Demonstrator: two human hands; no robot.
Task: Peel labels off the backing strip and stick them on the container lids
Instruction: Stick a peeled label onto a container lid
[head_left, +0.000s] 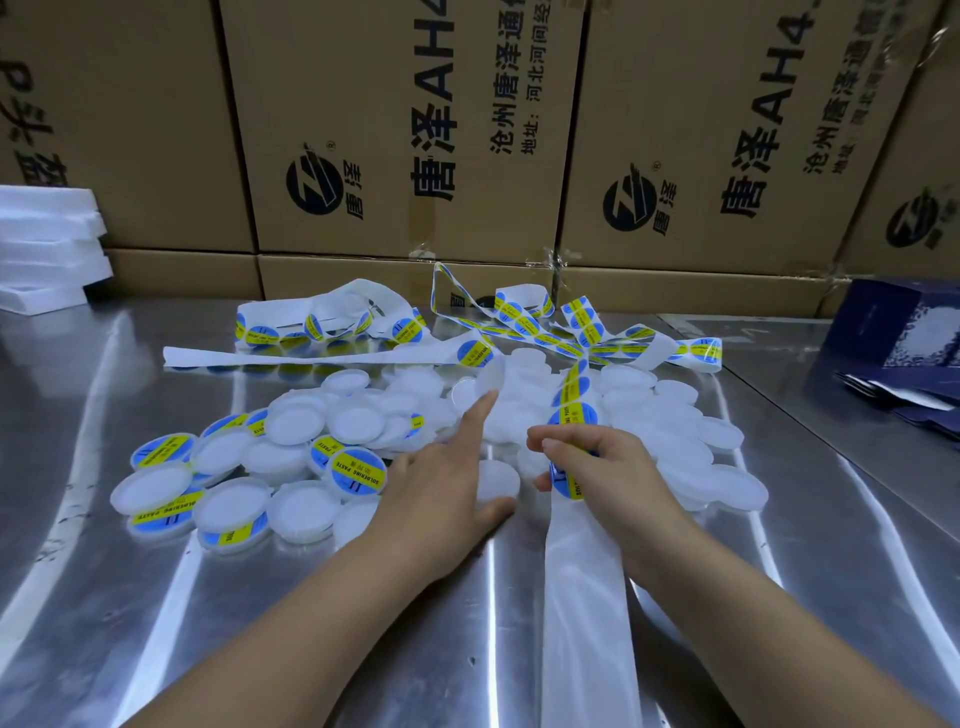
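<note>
A heap of round white lids (644, 415) covers the middle of the steel table (156, 597). Several labelled lids (358, 470) with blue and yellow labels lie at the left of the heap. My left hand (447, 478) lies flat with straight fingers, the index finger reaching toward a bare lid (491, 376) that stands tilted on the heap, the thumb beside another bare lid (496, 480). My right hand (597, 467) pinches the backing strip (587, 597) at a blue and yellow label (574, 415). The strip runs back in loops (524, 312) toward the boxes.
Brown cardboard cartons (415, 130) form a wall along the table's far edge. White foam trays (47, 249) are stacked at the far left. A dark blue box (898, 327) and flat dark blue packs (904, 400) sit at the right.
</note>
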